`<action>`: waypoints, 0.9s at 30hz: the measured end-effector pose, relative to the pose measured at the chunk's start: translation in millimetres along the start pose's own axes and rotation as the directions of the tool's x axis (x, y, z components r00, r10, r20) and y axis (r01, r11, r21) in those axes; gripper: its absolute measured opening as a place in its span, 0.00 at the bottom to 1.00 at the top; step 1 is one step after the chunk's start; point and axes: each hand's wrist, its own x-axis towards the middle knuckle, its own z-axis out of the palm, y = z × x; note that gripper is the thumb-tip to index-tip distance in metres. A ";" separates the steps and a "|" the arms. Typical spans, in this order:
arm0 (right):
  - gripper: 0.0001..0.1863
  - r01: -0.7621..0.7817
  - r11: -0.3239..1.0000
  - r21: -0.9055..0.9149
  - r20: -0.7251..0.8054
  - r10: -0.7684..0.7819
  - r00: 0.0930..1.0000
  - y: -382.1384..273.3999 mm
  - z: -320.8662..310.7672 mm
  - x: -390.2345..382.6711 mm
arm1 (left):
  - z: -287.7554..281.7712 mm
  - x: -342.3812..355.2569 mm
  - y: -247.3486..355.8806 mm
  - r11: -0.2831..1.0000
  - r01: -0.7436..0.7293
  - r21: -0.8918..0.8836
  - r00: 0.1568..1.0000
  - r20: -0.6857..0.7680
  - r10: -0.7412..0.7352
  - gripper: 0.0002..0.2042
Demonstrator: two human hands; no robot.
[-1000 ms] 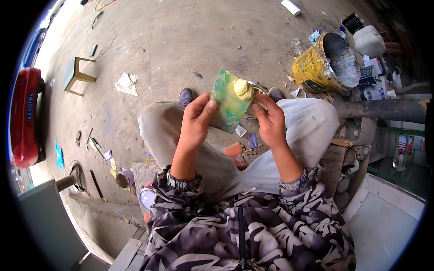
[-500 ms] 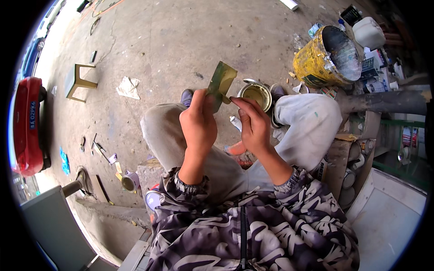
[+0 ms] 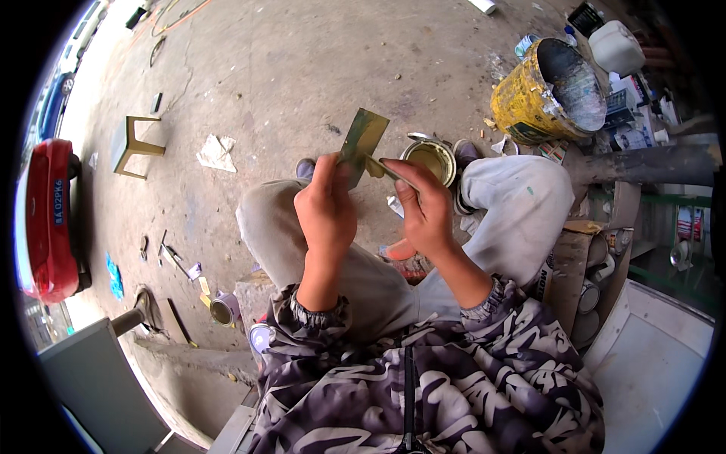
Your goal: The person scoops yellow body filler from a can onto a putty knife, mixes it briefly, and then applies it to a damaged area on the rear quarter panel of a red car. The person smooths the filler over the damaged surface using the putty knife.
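Observation:
In my left hand [image 3: 325,204] is a flat rectangular plate [image 3: 368,133], dark green and smeared with yellowish paste, tilted up in front of my knees. Fingers of my right hand [image 3: 423,208] are closed around a thin flat spreader [image 3: 390,172], seen almost edge-on. A lump of paste [image 3: 373,167] sits at the spreader's tip, against or very close to the plate's right edge. Just beyond my right hand an open tin [image 3: 451,172] of the same yellowish paste stands on the floor between my feet. My right fingers hide part of its near side.
A dirty yellow bucket [image 3: 522,98] leans at the far right near a white jerrycan [image 3: 616,51]. A white tube [image 3: 395,206] lies beyond my right wrist. Leftward are a small stool [image 3: 138,146], crumpled paper [image 3: 217,153], a small can [image 3: 224,309] and a red car [image 3: 49,219].
Both hands have shifted slightly left and the plate is turned a little. The spreader's tip with its paste has moved left toward the plate's face. My view has tilted slightly.

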 end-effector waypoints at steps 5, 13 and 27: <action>0.14 0.134 0.991 0.005 -0.090 -0.133 0.987 -9.3 -9.7 41.0 | -2.8 7.6 11.0 0.989 -0.128 0.069 0.991 0.042 0.126 0.06; 0.14 -0.018 1.000 -0.007 0.189 0.019 0.982 3.8 -12.4 92.7 | -12.8 87.6 5.8 0.993 -0.106 0.056 0.993 0.055 0.103 0.04; 0.22 -0.888 0.174 0.425 0.411 0.837 0.361 251.6 -32.4 191.3 | -23.2 188.5 -193.9 0.239 0.707 -0.666 0.599 0.384 -0.703 0.17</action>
